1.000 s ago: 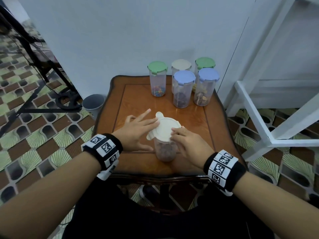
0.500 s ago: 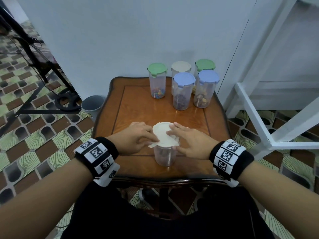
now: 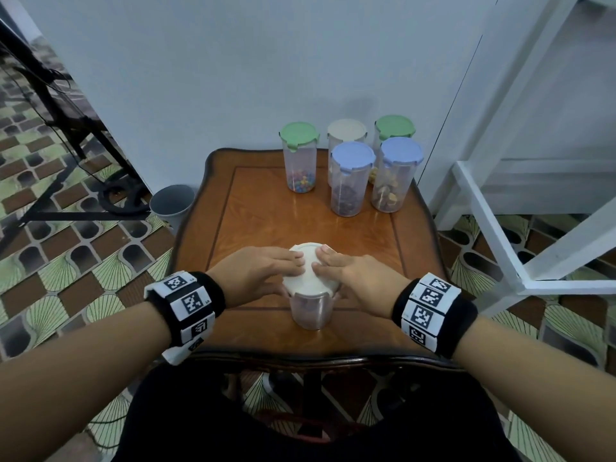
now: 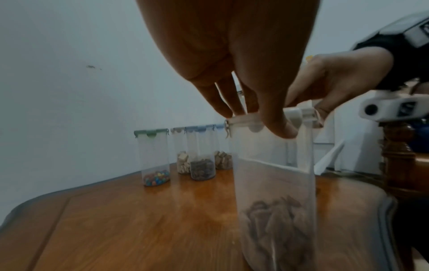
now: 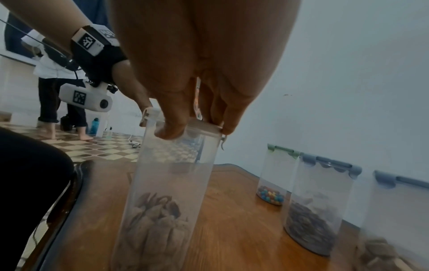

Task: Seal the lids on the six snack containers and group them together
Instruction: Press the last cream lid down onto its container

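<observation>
— Near the front edge of the wooden surface (image 3: 253, 208) stands the clear container (image 3: 310, 310), upright, long axis straight up and down, its cream lid (image 3: 308, 278) facing the ceiling.

— And both hands are on it?

— Both. Left hand (image 3: 258, 275) comes in from the left, fingers laid nearly straight across the lid top, thumb down against the side of the rim. Right hand (image 3: 356, 281) mirrors it from the right, fingers flat on top, thumb tucked at the lid's edge. Neither hand wraps the body of the container; they press on the lid.

— What's inside?

— Brown pieces at the bottom, seen through the wall in the wrist views — too blurred to name. From the left wrist view one cream lid tab (image 4: 296, 114) sticks out level at the rim; whether the others are snapped down I cannot tell, since fingers cover much of the rim.

— The rest of the set?

— Five lidded containers at the far right of the surface, upright, well apart from this one: a green-lidded container (image 3: 299, 158) with coloured candies standing slightly left, then a cream-lidded container (image 3: 346, 133) and another green-lidded one (image 3: 394, 128) at the back, partly hidden by two blue-lidded containers (image 3: 352, 180) in front.

— Around the surface?

— A grey bin (image 3: 171, 203) on the tiled floor to the left, a white frame (image 3: 493, 241) to the right.
</observation>
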Tool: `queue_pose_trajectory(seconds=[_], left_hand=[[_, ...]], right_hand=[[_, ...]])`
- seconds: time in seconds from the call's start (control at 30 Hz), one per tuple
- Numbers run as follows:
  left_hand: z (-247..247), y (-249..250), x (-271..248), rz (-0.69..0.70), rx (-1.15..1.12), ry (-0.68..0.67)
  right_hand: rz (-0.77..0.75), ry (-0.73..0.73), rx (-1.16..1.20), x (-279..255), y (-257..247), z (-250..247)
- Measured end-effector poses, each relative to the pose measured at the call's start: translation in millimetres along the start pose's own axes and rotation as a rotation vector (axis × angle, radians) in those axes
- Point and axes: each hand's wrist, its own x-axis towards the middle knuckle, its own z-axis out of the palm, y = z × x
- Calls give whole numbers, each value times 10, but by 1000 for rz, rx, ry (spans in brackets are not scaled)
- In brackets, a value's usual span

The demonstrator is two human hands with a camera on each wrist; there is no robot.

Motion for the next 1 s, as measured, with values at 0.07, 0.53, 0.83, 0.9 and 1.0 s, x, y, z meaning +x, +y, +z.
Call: queue_pose_trajectory(seconds=[0.07, 0.53, 0.83, 0.9, 1.0], left_hand=[[33, 4, -17, 60, 47, 51], [176, 41, -52, 126, 172, 176], [194, 57, -22, 123, 173, 182], [213, 62, -31, 109, 188, 183], [197, 78, -33, 80, 164, 175]], right_hand=[[-8, -47, -101, 57, 45, 18], [-216, 182, -113, 65, 260, 194], [-227, 236, -134, 61, 294, 248], [-237, 263, -125, 57, 314, 272], [-249, 294, -126, 51, 345, 328]])
